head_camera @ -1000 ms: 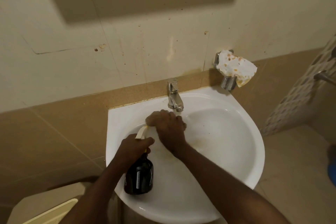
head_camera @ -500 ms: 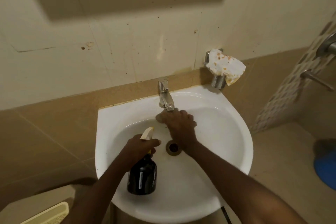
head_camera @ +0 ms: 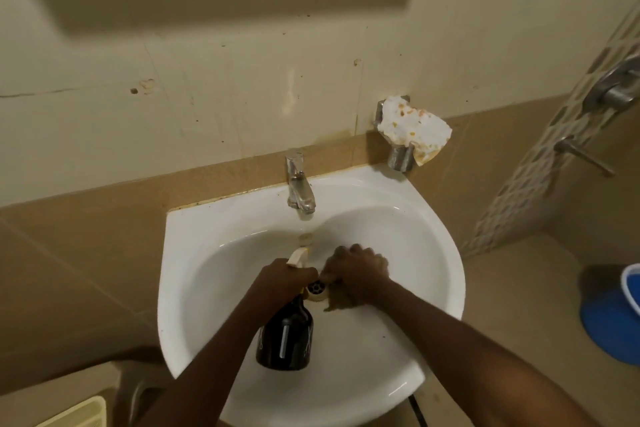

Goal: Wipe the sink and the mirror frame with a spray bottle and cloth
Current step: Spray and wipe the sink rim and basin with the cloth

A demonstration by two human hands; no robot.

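While the left hand grips the neck of the bottle, the right hand presses a cloth onto the floor of the sink. Fingers of the left hand are curled round the bottle's top; its pale nozzle juts out toward the far wall. The dark bottle body hangs over the near left part of the bowl, tilted toward the near rim. Fingers of the right hand are bent and bunched over the cloth, of which only a brownish edge shows beneath the palm. The drain lies between the two hands, just beside both, partly covered by the right fingers. The hands are close, with the drain in the narrow gap.

The tap stands at the far rim, its spout overhanging the bowl and apart from both hands. Open white bowl lies to the right of the right hand and far of it, up to the curved rim. The left rim runs straight; the near rim curves under the forearms. A metal holder on the far right wall carries a spotted rag, just beyond the sink's far right edge. A blue bucket stands on the floor, well to the right. Whether the bottle touches the sink cannot be told.
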